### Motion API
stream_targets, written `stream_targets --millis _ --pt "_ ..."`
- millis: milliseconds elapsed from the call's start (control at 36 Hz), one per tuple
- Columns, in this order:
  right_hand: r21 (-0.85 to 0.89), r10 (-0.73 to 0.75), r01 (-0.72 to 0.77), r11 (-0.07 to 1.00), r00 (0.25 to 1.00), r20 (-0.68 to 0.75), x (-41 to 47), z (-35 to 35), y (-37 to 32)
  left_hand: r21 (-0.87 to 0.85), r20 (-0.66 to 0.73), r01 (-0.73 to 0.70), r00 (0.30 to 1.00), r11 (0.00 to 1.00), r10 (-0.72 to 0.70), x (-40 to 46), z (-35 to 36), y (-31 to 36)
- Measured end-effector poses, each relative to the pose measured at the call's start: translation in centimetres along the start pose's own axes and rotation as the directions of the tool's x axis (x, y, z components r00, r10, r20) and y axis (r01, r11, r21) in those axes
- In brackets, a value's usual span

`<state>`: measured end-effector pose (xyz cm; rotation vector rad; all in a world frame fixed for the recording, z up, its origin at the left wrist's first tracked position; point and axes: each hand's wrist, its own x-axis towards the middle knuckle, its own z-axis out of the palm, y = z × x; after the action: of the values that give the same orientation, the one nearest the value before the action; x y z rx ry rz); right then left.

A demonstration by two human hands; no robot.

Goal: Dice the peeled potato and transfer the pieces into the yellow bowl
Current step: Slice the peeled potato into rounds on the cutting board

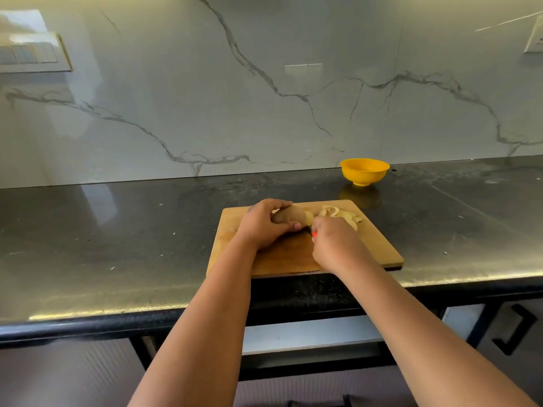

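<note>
A potato (pixel 293 216) lies on the wooden cutting board (pixel 373 245), and my left hand (pixel 264 224) grips it from the left with curled fingers. My right hand (pixel 335 242) is curled round a tool with an orange-red handle (pixel 314 234), held against the potato's right end; its blade is hidden. Several pale potato slices or peelings (pixel 342 214) lie in a heap on the board's far right part. The yellow bowl (pixel 365 171) stands behind the board to the right, near the wall, and looks empty.
The board sits on a dark polished countertop (pixel 117 230) close to its front edge. A marble backsplash rises behind. A switch panel (pixel 32 54) is on the wall at far left, a socket (pixel 534 39) at far right. Drawers with black handles lie below.
</note>
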<state>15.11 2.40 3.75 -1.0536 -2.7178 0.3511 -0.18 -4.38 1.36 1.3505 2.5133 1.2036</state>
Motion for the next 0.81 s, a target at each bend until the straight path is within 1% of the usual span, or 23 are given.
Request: stream_targets --millis 111,194,250,333,417,500,556,667,806 --pt "-0.023 -0.057 0.056 0.998 0.998 -0.033 -1.1 -0.5 2.2 -0.066 0.018 0.026 1.000 0.997 -0.025 -0.4 -0.2 -0.3" --pt "0.006 -0.080 0.081 0.997 0.995 -0.055 -1.4 -1.3 4.2 -0.064 0.033 0.012 0.999 0.998 -0.010 -0.7 -0.2 -0.3" --pt "0.054 -0.087 0.095 0.994 0.988 -0.128 -1.3 -1.7 5.1 -0.049 0.035 -0.001 0.999 0.999 0.003 -0.8 -0.3 -0.2" --pt "0.142 -0.052 0.089 0.986 0.968 -0.244 -1.3 -2.1 5.4 -0.002 0.039 -0.009 0.999 1.000 0.009 -0.7 -0.3 0.0" --pt "0.193 -0.057 0.117 0.974 0.955 -0.291 -1.5 -1.9 4.7 0.020 0.031 -0.026 0.999 0.999 0.025 -0.7 -0.1 -0.1" --pt "0.228 -0.076 0.147 0.963 0.953 -0.294 -1.7 -1.0 3.6 0.028 0.022 -0.019 1.000 0.999 0.018 -0.7 0.0 -0.3" --pt "0.229 -0.073 0.141 0.963 0.956 -0.283 -1.8 -0.4 3.0 0.030 0.015 -0.014 1.000 0.999 0.013 -0.7 0.0 -0.4" --pt "0.225 -0.039 0.103 0.969 0.961 -0.273 -1.8 0.0 2.4 0.014 0.003 0.006 1.000 1.000 -0.006 -0.6 0.1 -0.3" --pt "0.220 0.013 0.040 0.975 0.972 -0.234 -1.2 -0.3 1.3 0.028 -0.002 -0.011 1.000 1.000 0.011 -0.4 0.1 -0.1"
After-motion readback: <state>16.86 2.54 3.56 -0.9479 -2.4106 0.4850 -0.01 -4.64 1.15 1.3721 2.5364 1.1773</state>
